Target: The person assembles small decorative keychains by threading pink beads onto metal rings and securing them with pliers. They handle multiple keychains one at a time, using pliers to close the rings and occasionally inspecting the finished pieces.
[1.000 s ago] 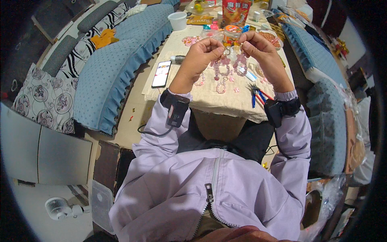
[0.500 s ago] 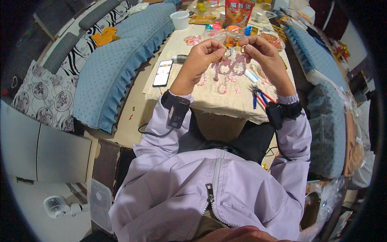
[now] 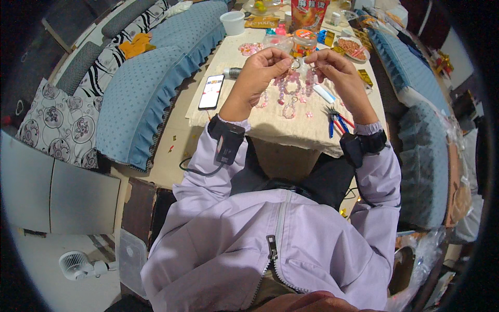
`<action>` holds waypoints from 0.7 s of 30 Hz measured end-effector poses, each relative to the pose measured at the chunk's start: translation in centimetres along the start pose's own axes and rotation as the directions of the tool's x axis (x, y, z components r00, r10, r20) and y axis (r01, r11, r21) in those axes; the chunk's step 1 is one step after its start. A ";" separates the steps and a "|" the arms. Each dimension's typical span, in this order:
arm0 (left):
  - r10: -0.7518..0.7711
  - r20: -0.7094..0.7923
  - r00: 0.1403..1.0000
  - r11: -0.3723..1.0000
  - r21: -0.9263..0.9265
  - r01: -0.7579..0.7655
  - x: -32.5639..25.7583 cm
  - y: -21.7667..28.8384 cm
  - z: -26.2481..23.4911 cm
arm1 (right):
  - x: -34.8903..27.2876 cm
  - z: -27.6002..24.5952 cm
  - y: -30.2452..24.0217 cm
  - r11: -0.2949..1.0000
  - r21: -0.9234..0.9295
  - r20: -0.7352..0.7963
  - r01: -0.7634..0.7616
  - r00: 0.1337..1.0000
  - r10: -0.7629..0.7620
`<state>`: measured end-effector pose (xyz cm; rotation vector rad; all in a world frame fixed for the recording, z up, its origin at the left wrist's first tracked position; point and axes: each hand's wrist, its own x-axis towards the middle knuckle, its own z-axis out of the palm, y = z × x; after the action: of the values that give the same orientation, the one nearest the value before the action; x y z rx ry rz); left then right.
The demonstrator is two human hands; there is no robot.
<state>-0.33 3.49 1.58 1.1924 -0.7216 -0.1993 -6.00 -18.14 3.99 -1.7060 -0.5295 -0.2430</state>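
Observation:
Both hands are raised over the near half of the cloth-covered table point(image 3: 249, 122). My left hand point(image 3: 264, 73) pinches a small gold-coloured ring point(image 3: 296, 64) between thumb and forefinger. Opposite it, my right hand point(image 3: 335, 72) is closed in a pinch on the end of a pink beaded strand point(image 3: 310, 79); its exact end piece is too small to make out. More pink and purple beads point(image 3: 288, 86) show below and between the hands, some hanging, some perhaps lying on the cloth. A beaded loop point(image 3: 289, 110) lies nearer me. Red-and-blue pliers point(image 3: 337, 123) rest beside my right wrist.
A phone point(image 3: 211, 92) with a lit screen and a thread spool point(image 3: 233, 72) lie left. A white-and-blue tube point(image 3: 324, 93) is near the right hand. Farther back stand a lidded jar point(image 3: 304, 42), a red pouch point(image 3: 309, 15), a white tub point(image 3: 232, 23) and a plate point(image 3: 364, 41).
Both hands stay raised and pinching. My right hand's fingers have come slightly lower and spread a little, and the beads hanging between the hands have shifted. The whole view has moved slightly.

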 end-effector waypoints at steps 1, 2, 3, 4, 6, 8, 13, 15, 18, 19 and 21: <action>0.017 0.006 1.000 1.000 -0.001 -0.017 -0.1 0.0 0.2 | 0.1 0.2 0.1 1.000 -0.002 -0.007 -0.005 1.000 0.005; 0.002 -0.011 1.000 1.000 0.012 -0.002 -0.1 0.0 0.4 | 0.1 0.3 0.2 1.000 -0.005 -0.014 -0.009 1.000 0.009; -0.004 -0.025 1.000 1.000 0.024 0.004 -0.1 0.1 0.5 | 0.1 0.5 0.3 1.000 -0.006 -0.023 -0.003 1.000 0.003; -0.008 -0.039 0.999 0.999 0.035 0.009 -0.1 0.1 0.7 | 0.1 0.7 0.3 1.000 -0.009 -0.031 0.004 1.000 -0.004; -0.006 -0.021 1.000 1.000 0.025 0.007 -0.1 0.2 0.9 | 0.2 1.0 0.3 1.000 -0.015 -0.043 0.002 0.999 -0.002; -0.010 -0.013 1.000 1.000 0.016 0.010 -0.1 0.2 1.2 | 0.2 1.2 0.3 1.000 -0.015 -0.034 0.005 0.999 -0.006; -0.026 -0.011 1.000 0.999 0.032 0.026 -0.3 0.0 1.5 | 0.1 1.0 0.2 0.993 -0.117 -0.075 -0.023 0.997 0.015; -0.033 -0.047 0.998 0.999 0.026 0.034 -0.4 -0.2 1.3 | 0.1 1.0 0.2 0.990 -0.141 -0.099 -0.001 0.995 -0.013; -0.013 -0.072 0.997 1.000 0.017 0.014 -0.5 -0.5 0.7 | 0.0 0.9 0.0 0.995 -0.095 -0.119 0.021 0.992 -0.033; -0.024 -0.093 0.995 0.999 0.022 0.026 -0.6 -0.6 0.5 | -0.1 0.7 -0.1 0.996 -0.084 -0.128 0.015 0.991 -0.026; -0.001 -0.139 0.990 0.999 -0.038 -0.005 -0.6 -0.9 0.4 | -0.4 0.6 -0.4 0.996 -0.095 -0.135 0.005 0.991 -0.018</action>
<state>-0.85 3.09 0.60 1.1566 -0.5948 -0.1267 -6.58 -17.56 4.04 -1.7634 -0.4324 -0.3950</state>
